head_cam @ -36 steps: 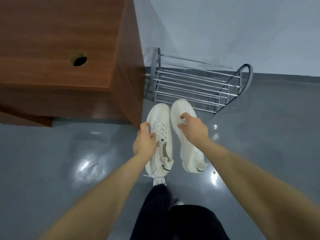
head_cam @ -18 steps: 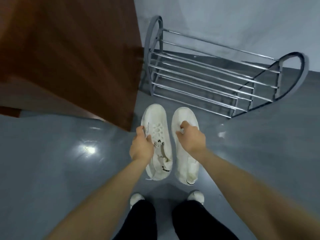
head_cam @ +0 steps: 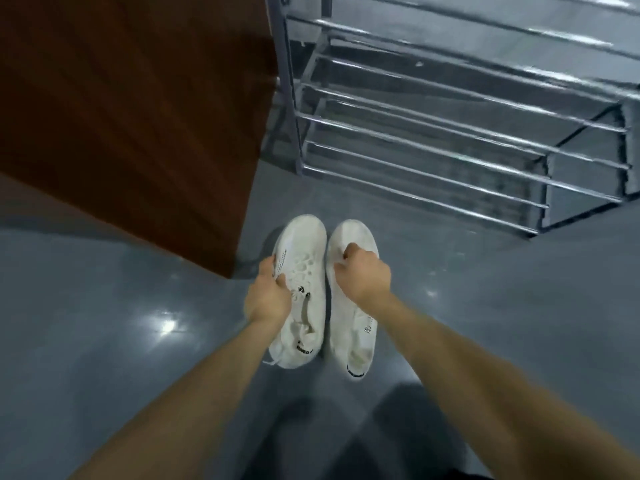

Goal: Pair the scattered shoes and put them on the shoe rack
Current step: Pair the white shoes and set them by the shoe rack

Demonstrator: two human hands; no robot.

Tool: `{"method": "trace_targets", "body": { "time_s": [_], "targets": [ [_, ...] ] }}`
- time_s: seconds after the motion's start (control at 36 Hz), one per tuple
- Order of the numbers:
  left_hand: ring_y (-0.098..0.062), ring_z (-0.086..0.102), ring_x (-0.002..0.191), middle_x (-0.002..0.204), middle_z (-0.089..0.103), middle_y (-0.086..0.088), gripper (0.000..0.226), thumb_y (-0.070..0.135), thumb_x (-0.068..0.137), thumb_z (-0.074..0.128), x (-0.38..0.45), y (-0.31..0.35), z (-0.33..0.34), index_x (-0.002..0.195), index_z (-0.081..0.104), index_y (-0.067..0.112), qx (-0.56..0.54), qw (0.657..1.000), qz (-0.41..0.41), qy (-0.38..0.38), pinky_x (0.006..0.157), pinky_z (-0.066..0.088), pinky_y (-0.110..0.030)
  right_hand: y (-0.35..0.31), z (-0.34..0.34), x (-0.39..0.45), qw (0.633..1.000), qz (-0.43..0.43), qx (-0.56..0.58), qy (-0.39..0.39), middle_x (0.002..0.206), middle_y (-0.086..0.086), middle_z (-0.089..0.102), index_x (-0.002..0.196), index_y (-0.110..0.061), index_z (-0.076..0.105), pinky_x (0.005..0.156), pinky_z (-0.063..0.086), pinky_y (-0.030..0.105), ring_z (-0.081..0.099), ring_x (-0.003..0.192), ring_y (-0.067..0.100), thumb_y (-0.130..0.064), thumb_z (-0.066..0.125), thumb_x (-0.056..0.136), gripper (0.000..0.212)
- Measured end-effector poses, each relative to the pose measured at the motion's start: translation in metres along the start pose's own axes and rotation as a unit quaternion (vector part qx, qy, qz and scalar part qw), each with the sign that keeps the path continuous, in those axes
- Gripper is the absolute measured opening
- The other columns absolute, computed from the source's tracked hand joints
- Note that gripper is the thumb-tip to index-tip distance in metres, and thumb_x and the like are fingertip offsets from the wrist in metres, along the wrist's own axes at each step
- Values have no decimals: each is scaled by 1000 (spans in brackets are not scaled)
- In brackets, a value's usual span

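Carrying: we bring the pair toward the rack, toes leading, soles level.
Left hand (head_cam: 268,297): pinches the left shoe (head_cam: 300,292) along its outer edge.
Right hand (head_cam: 363,273): fingers curled round the right shoe (head_cam: 351,306) at mid-upper.
Shoes: side by side, near the wooden cabinet (head_cam: 131,116) corner.
Shoe rack (head_cam: 460,112): far right; we aim for its bars.
Change: the rack looms closer than half a second ago.

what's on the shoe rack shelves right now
Nothing shows on the shoe rack: only bare metal bars with grey floor visible through them. Its far upper end runs out of frame, so that part cannot be checked.
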State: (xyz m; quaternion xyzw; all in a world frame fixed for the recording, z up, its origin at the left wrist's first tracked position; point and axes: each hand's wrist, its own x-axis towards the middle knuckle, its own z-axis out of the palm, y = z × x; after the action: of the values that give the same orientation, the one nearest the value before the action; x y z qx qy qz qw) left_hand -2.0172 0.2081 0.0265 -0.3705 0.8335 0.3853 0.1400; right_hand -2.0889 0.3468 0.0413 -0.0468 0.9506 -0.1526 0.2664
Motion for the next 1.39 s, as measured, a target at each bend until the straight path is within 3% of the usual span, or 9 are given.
{"method": "trace_targets", "body": {
  "time_s": [0.17, 0.42, 0.56, 0.64, 0.72, 0.81, 0.97, 1.11, 1.39],
  "targets": [
    [-35, 55, 116, 128, 57, -12, 38, 19, 100, 39, 41, -23, 29, 138, 39, 19, 7, 999, 16, 34, 95, 46, -46, 9, 48, 39, 998, -25, -26, 50, 74, 3, 52, 88, -12, 35, 47, 25, 27, 48, 63, 27, -22, 35, 96, 13],
    [-37, 56, 109, 123, 57, -17, 36, 12, 98, 36, 61, -34, 41, 134, 37, 12, 99, 994, 38, 23, 86, 49, -48, 8, 74, 59, 995, -34, -22, 91, 61, -1, 40, 84, -10, 35, 46, 20, 27, 45, 62, 26, -15, 40, 92, 10],
    [-37, 52, 116, 128, 51, -20, 40, 7, 91, 47, 64, -37, 40, 130, 40, 1, 114, 993, 30, -4, 92, 47, -48, 6, 84, 65, 996, -18, -23, 82, 57, -2, 36, 84, -10, 36, 44, 18, 27, 36, 49, 19, -11, 39, 92, 8],
    [-36, 48, 120, 131, 48, -20, 41, 10, 90, 50, 65, -35, 41, 129, 40, -2, 126, 991, 36, 1, 95, 44, -44, 10, 86, 65, 997, -17, -19, 72, 65, 0, 45, 90, -10, 37, 45, 22, 27, 45, 59, 25, -13, 37, 94, 5],
    [-34, 41, 126, 136, 42, -18, 47, 14, 90, 51, 62, -30, 42, 133, 36, 0, 167, 985, 43, 3, 97, 39, -40, 12, 83, 61, 997, -23, -28, 67, 93, 9, 54, 105, -7, 46, 57, 34, 30, 55, 81, 31, -17, 35, 96, 17],
    [-33, 40, 123, 134, 42, -17, 48, 16, 90, 51, 52, -23, 38, 134, 35, 3, 216, 973, 81, 17, 97, 38, -37, 11, 77, 52, 994, -29, -60, 85, 112, 13, 46, 113, -8, 49, 63, 36, 33, 52, 96, 32, -21, 37, 96, 24],
    [-30, 42, 121, 132, 45, -13, 41, 18, 92, 48, 3, 15, 4, 131, 40, 6, 228, 966, 123, -7, 97, 38, -36, 7, 26, 7, 994, -55, -67, 72, 118, 12, 42, 120, -11, 50, 80, 38, 36, 48, 101, 31, -21, 40, 96, 28],
    [-33, 49, 120, 136, 46, -14, 41, 18, 95, 45, -55, 70, -51, 134, 41, 5, 181, 978, 90, -49, 96, 41, -39, 0, -48, -50, 992, -78, -84, 43, 118, 10, 45, 127, -16, 48, 86, 36, 36, 52, 100, 30, -15, 43, 93, 35],
    [-30, 54, 115, 128, 56, -11, 35, 16, 93, 46, -182, 174, -153, 128, 49, 9, 130, 978, 110, -118, 98, 44, -39, -24, -196, -183, 999, -24, 40, 4, 121, 8, 50, 125, -11, 50, 86, 37, 34, 53, 108, 30, -15, 44, 92, 33]
  ]
}}
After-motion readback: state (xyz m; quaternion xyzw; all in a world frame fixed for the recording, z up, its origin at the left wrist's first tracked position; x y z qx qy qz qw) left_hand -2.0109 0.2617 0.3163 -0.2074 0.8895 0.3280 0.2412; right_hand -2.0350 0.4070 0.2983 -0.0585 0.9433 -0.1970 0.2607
